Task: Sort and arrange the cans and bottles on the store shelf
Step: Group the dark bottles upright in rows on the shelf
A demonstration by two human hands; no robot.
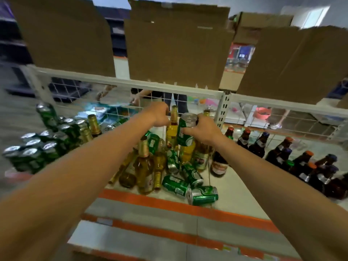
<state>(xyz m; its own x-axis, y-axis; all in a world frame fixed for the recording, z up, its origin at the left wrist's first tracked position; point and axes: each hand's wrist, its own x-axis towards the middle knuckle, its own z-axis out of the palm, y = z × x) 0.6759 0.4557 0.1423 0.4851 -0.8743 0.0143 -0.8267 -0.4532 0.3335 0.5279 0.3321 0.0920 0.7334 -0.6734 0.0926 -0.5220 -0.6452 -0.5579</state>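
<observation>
Curling its fingers round a green can (185,131), the right hand (204,129) lifts it; the left hand (160,113) grips the neck of a yellow bottle (172,131).

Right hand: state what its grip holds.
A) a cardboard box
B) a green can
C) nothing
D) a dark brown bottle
B: the right hand has its fingers curled round a green can, while the left hand grips the neck of a yellow bottle beside it.
</observation>
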